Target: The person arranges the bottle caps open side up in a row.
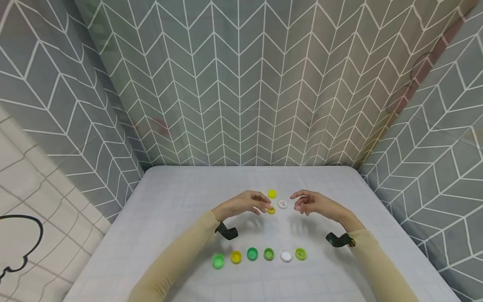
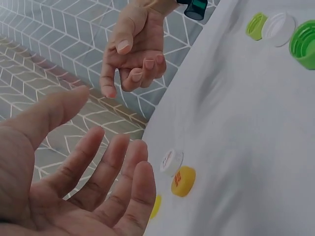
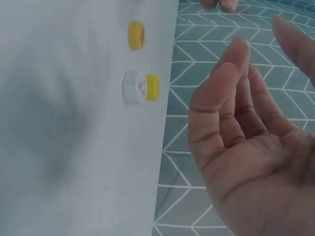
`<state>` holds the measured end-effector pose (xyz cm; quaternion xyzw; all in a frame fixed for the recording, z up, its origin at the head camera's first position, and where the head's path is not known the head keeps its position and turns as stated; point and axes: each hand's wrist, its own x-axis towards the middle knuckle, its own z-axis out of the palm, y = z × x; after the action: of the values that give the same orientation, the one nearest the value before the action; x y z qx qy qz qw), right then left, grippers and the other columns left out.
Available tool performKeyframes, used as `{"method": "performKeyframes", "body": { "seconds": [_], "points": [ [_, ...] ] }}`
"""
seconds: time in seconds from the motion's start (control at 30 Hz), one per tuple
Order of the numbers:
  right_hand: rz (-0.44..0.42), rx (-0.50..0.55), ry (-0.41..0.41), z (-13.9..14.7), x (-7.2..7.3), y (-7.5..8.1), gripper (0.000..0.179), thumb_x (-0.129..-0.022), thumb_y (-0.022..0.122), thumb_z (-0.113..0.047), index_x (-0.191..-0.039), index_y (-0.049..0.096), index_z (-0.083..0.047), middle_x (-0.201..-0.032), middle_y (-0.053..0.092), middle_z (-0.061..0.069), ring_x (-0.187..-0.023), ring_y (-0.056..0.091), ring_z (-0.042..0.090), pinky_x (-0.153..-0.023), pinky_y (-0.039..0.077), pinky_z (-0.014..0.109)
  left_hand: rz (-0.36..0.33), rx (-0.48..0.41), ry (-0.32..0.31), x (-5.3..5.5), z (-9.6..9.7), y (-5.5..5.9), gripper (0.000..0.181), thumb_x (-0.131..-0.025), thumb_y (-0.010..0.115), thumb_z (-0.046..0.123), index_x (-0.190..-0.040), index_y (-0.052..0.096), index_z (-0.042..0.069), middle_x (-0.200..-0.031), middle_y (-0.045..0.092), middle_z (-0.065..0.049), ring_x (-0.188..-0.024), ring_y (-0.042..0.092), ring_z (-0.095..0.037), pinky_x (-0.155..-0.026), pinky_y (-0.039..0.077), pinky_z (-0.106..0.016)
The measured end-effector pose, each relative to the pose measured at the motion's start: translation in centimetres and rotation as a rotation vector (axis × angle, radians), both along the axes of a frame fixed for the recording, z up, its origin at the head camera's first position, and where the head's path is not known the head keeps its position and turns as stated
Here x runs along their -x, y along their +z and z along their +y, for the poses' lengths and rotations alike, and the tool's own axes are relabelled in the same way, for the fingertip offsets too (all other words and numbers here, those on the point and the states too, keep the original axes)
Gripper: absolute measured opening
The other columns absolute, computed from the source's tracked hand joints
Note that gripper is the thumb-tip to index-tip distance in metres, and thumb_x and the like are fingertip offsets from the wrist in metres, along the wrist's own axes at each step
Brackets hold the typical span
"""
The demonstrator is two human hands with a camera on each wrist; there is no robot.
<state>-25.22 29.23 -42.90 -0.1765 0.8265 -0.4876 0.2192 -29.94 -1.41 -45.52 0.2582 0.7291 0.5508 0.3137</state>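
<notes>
My left hand (image 1: 247, 203) hovers over the table, its fingers loosely bent and holding nothing. Close to its fingertips lies an orange-yellow bottle cap (image 1: 271, 210) with a mark on top. A white bottle cap (image 1: 282, 204) with a red mark and a bright yellow bottle cap (image 1: 272, 193) sit just beyond it. On the other side of these caps, my right hand (image 1: 317, 204) is held above the table with relaxed fingers and an empty palm. In the left wrist view the bright yellow cap (image 2: 155, 206) is partly hidden behind my fingers.
Nearer to me runs a row of upturned caps: light green (image 1: 218, 261), yellow (image 1: 235, 257), teal (image 1: 252, 253), green (image 1: 268, 253), white (image 1: 286, 256) and lime (image 1: 300, 253). A white cloth covers the table (image 1: 181, 184). Patterned curtains (image 1: 241, 84) hang behind and beside it.
</notes>
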Motion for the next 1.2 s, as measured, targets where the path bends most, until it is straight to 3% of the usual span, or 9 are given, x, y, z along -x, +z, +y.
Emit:
{"method": "performKeyframes", "body": {
  "seconds": [0.17, 0.37, 0.57, 0.8, 1.0, 1.2],
  "points": [
    [-0.025, -0.001, 0.008, -0.8, 0.6, -0.1, 0.055, -0.094, 0.064, -0.02, -0.141, 0.041, -0.004, -0.118, 0.059, 0.027, -0.092, 0.059, 0.028, -0.075, 0.053, 0.033, -0.028, -0.015, 0.041, 0.7, 0.1, -0.3, 0.054, -0.086, 0.072, 0.027, -0.128, 0.056, -0.003, -0.116, 0.066, -0.012, -0.095, 0.066, -0.019, -0.085, 0.055, -0.035],
    [-0.087, 0.022, 0.025, -2.2, 1.5, -0.9, 0.055, -0.094, 0.064, -0.02, -0.141, 0.042, -0.004, -0.113, 0.066, 0.021, -0.09, 0.063, 0.023, -0.075, 0.054, 0.035, -0.103, -0.03, 0.108, 1.6, 0.3, -0.9, 0.048, -0.088, 0.071, 0.017, -0.128, 0.055, -0.005, -0.108, 0.065, -0.009, -0.091, 0.068, -0.019, -0.083, 0.056, -0.034],
    [-0.165, 0.015, 0.071, -3.2, 2.5, -2.3, 0.051, -0.094, 0.063, -0.015, -0.14, 0.045, -0.005, -0.103, 0.071, 0.014, -0.085, 0.066, 0.018, -0.074, 0.054, 0.033, -0.172, -0.012, 0.113, 1.9, 0.7, -1.6, 0.042, -0.088, 0.069, 0.007, -0.126, 0.055, -0.004, -0.106, 0.069, -0.013, -0.081, 0.07, -0.017, -0.077, 0.057, -0.032],
    [-0.231, 0.071, 0.086, -4.3, 3.0, -3.3, 0.052, -0.095, 0.059, -0.011, -0.141, 0.039, 0.002, -0.105, 0.071, 0.018, -0.085, 0.067, 0.018, -0.076, 0.056, 0.031, -0.242, -0.002, 0.11, 1.8, 1.4, -2.4, 0.042, -0.088, 0.066, 0.0, -0.127, 0.052, -0.007, -0.099, 0.07, -0.017, -0.078, 0.069, -0.018, -0.079, 0.058, -0.033],
    [-0.273, 0.083, 0.053, -5.0, 3.2, -4.1, 0.049, -0.096, 0.056, -0.007, -0.139, 0.039, 0.008, -0.104, 0.07, 0.019, -0.084, 0.068, 0.018, -0.076, 0.057, 0.03, -0.226, 0.052, 0.105, 2.0, 1.6, -3.1, 0.038, -0.088, 0.067, 0.003, -0.123, 0.057, -0.006, -0.095, 0.072, -0.014, -0.079, 0.07, -0.016, -0.082, 0.056, -0.031],
    [-0.248, 0.069, -0.005, -5.7, 3.5, -4.5, 0.043, -0.095, 0.058, -0.006, -0.134, 0.046, 0.007, -0.099, 0.07, 0.015, -0.081, 0.069, 0.015, -0.078, 0.058, 0.03, -0.152, 0.102, 0.136, 2.1, 2.0, -3.4, 0.033, -0.083, 0.071, 0.006, -0.116, 0.065, -0.001, -0.087, 0.074, -0.01, -0.072, 0.069, -0.012, -0.079, 0.054, -0.025]
  ]
}}
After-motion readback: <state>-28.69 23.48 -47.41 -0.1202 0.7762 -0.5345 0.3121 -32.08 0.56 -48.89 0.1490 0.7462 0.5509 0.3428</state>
